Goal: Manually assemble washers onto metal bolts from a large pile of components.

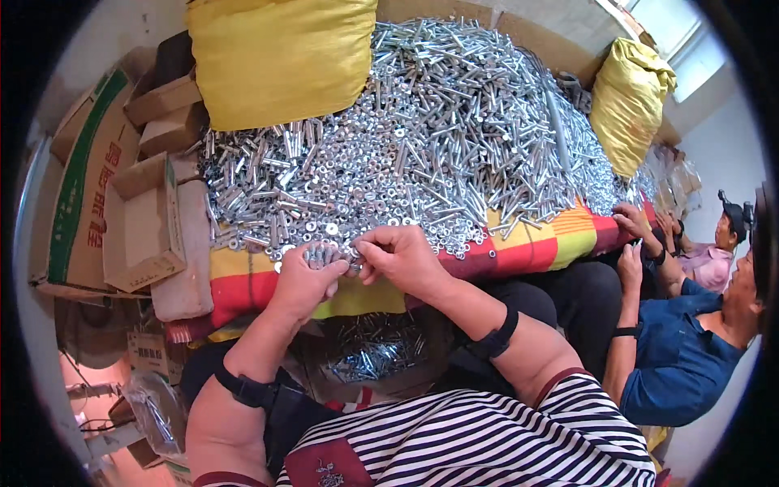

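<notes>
My left hand (302, 286) is closed around a handful of small shiny metal pieces (323, 255), nuts or washers by their look. Thumb and forefinger of my right hand (399, 256) pinch a small metal washer (354, 251) right beside them. Both hands are over the near edge of a broad heap of fasteners. Loose nuts and washers (365, 162) lie just beyond them. Metal sleeves (264, 174) are piled to the left, and long bolts (487, 122) to the right. My fingers partly hide what each hand holds.
A checked cloth (531, 253) lies under the heap. Yellow sacks (280, 65) stand behind and at the far right. An open cardboard box (142, 219) is at the left. Below the edge sits a box of bolts (377, 353). A co-worker in blue (677, 349) works to my right.
</notes>
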`<state>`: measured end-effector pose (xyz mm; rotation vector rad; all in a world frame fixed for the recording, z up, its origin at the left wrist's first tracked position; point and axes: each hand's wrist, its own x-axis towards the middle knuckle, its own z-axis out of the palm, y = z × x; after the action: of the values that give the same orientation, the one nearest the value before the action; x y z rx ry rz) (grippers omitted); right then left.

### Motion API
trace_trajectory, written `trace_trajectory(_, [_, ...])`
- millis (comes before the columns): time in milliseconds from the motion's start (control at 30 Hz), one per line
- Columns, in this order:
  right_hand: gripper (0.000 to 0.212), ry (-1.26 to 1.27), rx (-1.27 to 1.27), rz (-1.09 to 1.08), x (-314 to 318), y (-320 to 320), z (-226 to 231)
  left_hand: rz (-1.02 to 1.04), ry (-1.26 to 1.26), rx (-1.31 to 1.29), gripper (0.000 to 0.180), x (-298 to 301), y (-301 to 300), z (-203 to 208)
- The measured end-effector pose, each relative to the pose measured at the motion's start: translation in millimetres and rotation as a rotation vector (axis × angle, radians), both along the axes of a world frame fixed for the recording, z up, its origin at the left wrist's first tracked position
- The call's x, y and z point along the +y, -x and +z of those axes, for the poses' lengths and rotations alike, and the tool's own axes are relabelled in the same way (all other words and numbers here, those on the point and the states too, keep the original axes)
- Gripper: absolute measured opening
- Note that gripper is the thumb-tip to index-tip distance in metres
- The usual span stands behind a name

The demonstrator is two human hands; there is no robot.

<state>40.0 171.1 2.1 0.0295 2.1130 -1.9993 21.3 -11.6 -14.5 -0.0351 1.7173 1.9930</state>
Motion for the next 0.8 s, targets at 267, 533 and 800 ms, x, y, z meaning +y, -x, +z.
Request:
trace_trajectory(267, [0.019,0.105,-0.031,0.028,-5,8,-1,0.020,-0.100,0.023,0.013,-9,-1,-3])
trace_trajectory(533, [0.009,-0.995,0.820,0.049,-2,30,-30,0.077,-0.166,-0.090,0.009,-12,-1,2])
trace_trajectory(800, [0.008,-0.661,0.636,-0.081,-5,23,-7,0.088,-0.159,-0.076,0.009,-14,-1,-1])
